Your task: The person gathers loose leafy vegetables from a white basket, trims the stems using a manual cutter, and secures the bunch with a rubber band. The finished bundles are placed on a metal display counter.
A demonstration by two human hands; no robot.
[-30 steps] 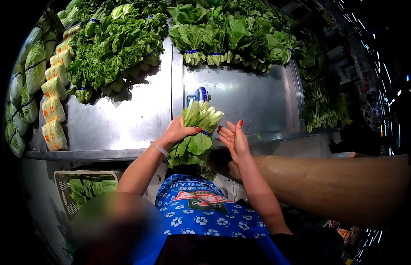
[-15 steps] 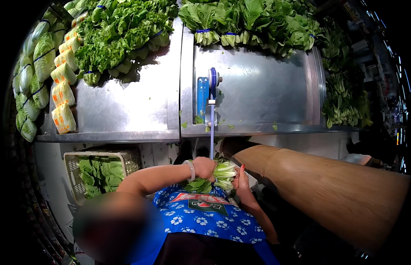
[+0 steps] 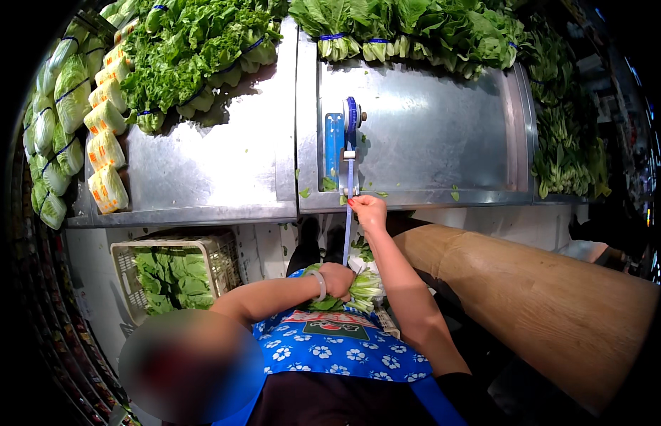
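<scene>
Against my blue flowered apron [image 3: 323, 351], my left hand [image 3: 335, 281] is closed round a bunch of leafy greens [image 3: 367, 289] with pale stalks. A pale bluish tape [image 3: 348, 238] stretches taut from that bunch to the tape dispenser [image 3: 334, 145] on the metal counter. My right hand [image 3: 370, 211] pinches the tape between thumb and finger, just below the dispenser at the counter's front edge. The dispenser has a blue base and a blue-and-white roll [image 3: 352, 113]. The tape's end at the bunch is hidden by my left hand.
Tied leafy greens [image 3: 408, 32] line the counter's back, with frilly lettuce [image 3: 192, 53] at left. Wrapped cabbages [image 3: 107, 188] sit further left. Below the counter, a beige crate [image 3: 121, 280] holds loose leaves. A thick wooden-looking trunk [image 3: 529, 284] lies at my right.
My right hand has left the bunch and moved up to the tape by the dispenser, taking hold of it there. My left hand still grips the bunch at my apron.
</scene>
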